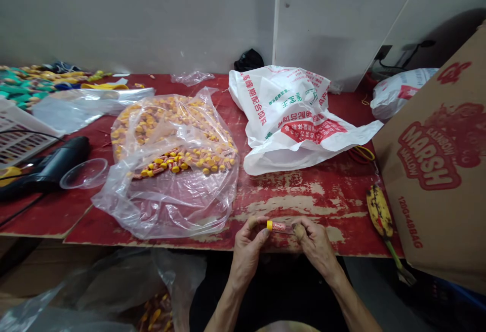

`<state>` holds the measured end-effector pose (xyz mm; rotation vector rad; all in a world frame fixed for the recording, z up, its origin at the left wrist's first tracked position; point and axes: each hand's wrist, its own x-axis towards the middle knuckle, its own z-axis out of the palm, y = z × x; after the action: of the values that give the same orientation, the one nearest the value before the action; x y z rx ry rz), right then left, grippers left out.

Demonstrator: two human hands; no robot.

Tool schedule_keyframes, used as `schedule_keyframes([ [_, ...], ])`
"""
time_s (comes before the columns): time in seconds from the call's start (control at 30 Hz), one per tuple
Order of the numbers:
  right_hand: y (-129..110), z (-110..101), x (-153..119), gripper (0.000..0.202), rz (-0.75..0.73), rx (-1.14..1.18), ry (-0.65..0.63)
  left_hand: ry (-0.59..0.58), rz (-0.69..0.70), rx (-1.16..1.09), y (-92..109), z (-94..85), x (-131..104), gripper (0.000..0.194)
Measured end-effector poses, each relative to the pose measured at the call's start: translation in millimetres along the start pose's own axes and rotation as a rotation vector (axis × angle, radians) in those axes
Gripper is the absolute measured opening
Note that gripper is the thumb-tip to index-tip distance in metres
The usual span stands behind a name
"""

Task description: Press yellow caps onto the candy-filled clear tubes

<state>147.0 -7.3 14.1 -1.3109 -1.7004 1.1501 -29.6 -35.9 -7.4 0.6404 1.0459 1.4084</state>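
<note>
From my remote seat I see the worn red-painted wooden worktable [304, 195], which serves as landmark throughout. At its right end leans a large brown cardboard carton printed in red [436, 170]; on its middle lies a crumpled white plastic sack with red and green lettering [292, 119], and left of centre a clear plastic bag spread open around a heap of small yellow-capped tubes [170, 155]. Toward the table's left end lie a black handheld heat tool [49, 165] and a shallow clear plastic cup [84, 173], with a spotted yellow banana-shaped piece [378, 211] near the front right corner. At the table's near edge, my left hand [246, 248] and right hand [315, 246] are both curled, fingertips pinching opposite ends of one small tube with a yellow cap and red-patterned wrap [280, 226], held level just above the edge.
</note>
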Motion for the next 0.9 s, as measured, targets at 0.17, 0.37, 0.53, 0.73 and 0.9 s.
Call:
schedule_keyframes([
  [0.17, 1.0, -1.4, -0.5, 0.031, -0.016, -0.008, -0.036, 0.003, 0.019, 0.028, 3.6, -0.3, 0.0, 0.025],
  [0.37, 2.7, -1.3, 0.4, 0.036, -0.011, 0.017, -0.045, -0.006, 0.019, 0.022, 1.9, -3.0, 0.3, 0.023],
  [0.53, 2.0, -1.6, 0.3, 0.029, -0.018, 0.007, -0.063, -0.003, 0.015, 0.024, -0.6, -3.7, 0.2, 0.023],
  [0.73, 2.2, -1.8, 0.5, 0.031, 0.0, 0.015, -0.05, 0.005, -0.003, 0.033, 0.8, -2.5, 0.0, 0.023],
  [0.9, 2.2, -0.4, -0.3, 0.032, 0.013, 0.005, -0.069, 0.022, 0.019, 0.021, 1.1, -1.8, 0.4, 0.024],
])
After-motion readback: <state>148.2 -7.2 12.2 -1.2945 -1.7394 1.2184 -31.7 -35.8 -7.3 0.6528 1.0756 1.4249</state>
